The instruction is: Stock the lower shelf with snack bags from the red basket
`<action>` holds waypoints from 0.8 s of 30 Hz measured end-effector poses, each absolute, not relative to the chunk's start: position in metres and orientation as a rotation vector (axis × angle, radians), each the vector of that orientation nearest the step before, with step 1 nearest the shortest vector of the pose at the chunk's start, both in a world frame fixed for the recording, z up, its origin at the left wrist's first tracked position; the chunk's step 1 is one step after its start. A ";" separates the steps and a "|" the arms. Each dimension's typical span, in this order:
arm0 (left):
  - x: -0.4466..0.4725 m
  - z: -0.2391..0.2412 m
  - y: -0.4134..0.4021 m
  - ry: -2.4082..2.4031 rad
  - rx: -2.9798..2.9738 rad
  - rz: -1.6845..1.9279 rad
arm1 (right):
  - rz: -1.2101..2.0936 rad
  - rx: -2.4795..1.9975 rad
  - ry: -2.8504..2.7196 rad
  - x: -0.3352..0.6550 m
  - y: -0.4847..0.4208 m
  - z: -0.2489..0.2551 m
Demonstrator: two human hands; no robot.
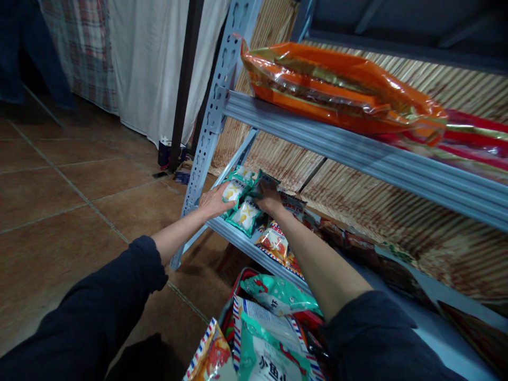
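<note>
Both my arms reach forward to the lower shelf [254,248] of a grey metal rack. My left hand [213,201] is closed on a green snack packet [235,189] at the shelf's left end. My right hand [270,199] rests, fingers curled, on another green packet [265,180] just to the right; its fingertips are hidden. A third green packet [245,216] lies below between the hands. Red and white snack bags [273,242] lie beside my right forearm.
The upper shelf [357,153] carries a large orange bag [337,90] and red bags [476,140]. A basket [238,288] of snack packets [273,296] stands below me. Brown tiled floor [59,201] lies to the left, with a white curtain [154,63] and small boxes [170,153] behind.
</note>
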State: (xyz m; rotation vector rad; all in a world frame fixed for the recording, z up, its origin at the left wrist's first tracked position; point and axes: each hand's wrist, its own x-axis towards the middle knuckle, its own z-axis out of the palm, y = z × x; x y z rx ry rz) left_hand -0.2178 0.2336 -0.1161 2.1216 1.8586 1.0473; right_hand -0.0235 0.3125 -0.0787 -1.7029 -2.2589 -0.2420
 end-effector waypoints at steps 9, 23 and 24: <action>-0.210 -0.105 0.223 1.993 2.114 1.279 | -0.308 -1.712 -2.249 -0.025 0.291 -0.062; -0.124 -0.057 0.122 0.911 2.633 0.767 | -0.211 -1.456 -2.693 0.023 0.161 -0.012; -0.120 -0.055 0.116 0.875 2.677 0.710 | -0.187 -1.450 -2.706 0.029 0.147 -0.010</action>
